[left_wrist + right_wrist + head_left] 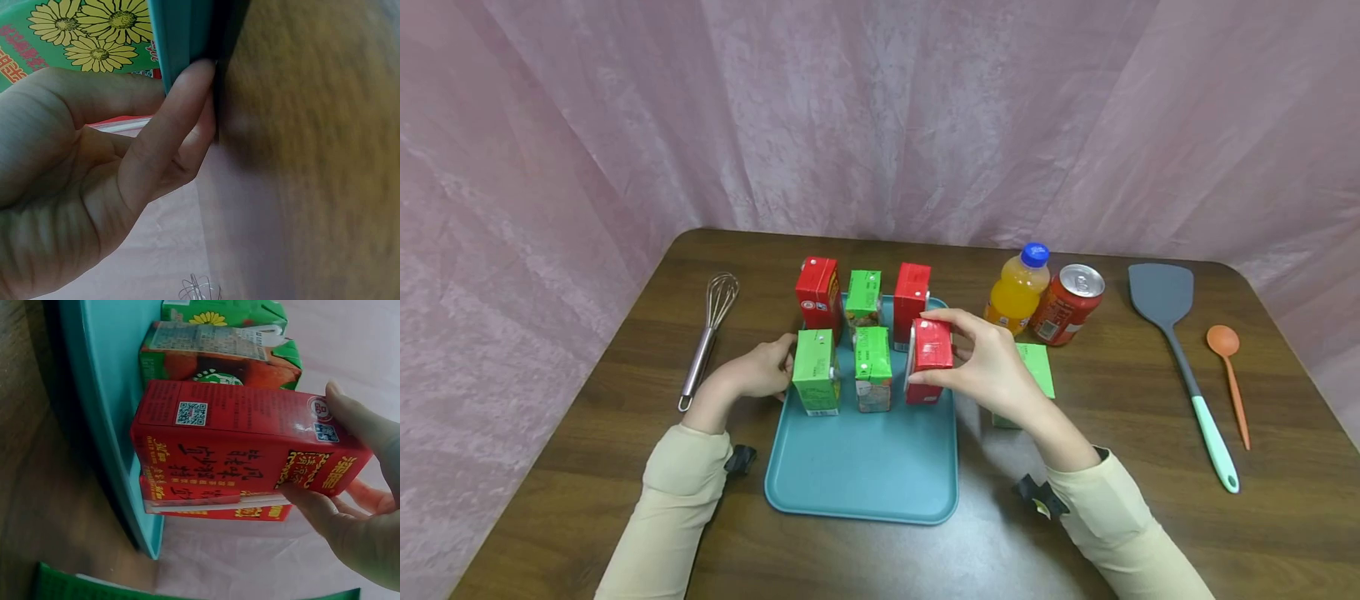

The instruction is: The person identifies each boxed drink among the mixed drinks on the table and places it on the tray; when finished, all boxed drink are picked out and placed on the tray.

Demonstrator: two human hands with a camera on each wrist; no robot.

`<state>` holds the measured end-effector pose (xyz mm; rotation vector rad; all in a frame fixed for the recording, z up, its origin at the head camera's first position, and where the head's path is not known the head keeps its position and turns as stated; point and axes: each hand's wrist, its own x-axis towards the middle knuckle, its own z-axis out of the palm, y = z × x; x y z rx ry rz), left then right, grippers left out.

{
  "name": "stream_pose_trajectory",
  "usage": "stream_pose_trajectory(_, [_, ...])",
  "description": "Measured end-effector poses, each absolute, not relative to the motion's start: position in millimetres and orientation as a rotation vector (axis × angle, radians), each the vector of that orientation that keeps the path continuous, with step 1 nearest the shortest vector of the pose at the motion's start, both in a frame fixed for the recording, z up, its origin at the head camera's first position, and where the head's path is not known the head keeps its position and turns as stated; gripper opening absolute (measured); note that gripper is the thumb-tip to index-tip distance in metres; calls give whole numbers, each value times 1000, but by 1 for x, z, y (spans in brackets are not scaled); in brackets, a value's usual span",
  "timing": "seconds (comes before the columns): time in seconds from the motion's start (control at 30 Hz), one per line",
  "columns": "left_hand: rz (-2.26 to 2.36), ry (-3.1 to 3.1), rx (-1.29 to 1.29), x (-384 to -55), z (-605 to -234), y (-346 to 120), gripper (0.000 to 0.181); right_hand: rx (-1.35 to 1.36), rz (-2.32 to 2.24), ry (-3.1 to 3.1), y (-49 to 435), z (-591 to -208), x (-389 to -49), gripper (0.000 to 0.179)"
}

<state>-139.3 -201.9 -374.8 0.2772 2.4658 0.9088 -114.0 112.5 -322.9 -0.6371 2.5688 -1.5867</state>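
Note:
My right hand (992,371) holds a red drink carton (933,346) near its top, between thumb and fingers. In the right wrist view that carton (231,437) stands upright, its base close over the blue-green tray (112,381). My left hand (760,368) pinches the left rim of the tray (865,467), beside a green carton (817,371) with yellow flowers. The left wrist view has the fingers at the tray's rim (181,37). Also on the tray stand a green fruit-printed carton (873,371), another green carton (863,296) and two red cartons, left (820,292) and right (912,292).
Right of the tray, a green carton (1036,367) is partly hidden by my right hand. Behind it are an orange juice bottle (1018,292) and a red can (1067,308). A spatula (1180,358) and orange spoon (1228,367) lie far right, a whisk (709,333) left.

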Motion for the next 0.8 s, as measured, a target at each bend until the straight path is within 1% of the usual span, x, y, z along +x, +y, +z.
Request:
stream_pose_trajectory(0.2, [916, 2470, 273, -138, -374, -202, 59, -618, -1500, 2622, 107, -329, -118, 69])
stream_pose_trajectory(0.43, [911, 2467, 271, -138, -375, -203, 60, -637, -1371, 2679, 107, -332, -120, 75])
stream_pose_trajectory(0.63, [898, 2468, 259, -139, -376, -203, 61, -722, -1236, 2672, 114, -328, -115, 84])
stream_pose_trajectory(0.8, [915, 2460, 250, -140, -376, -203, 63, -771, -1163, 2719, 125, -320, -108, 83])
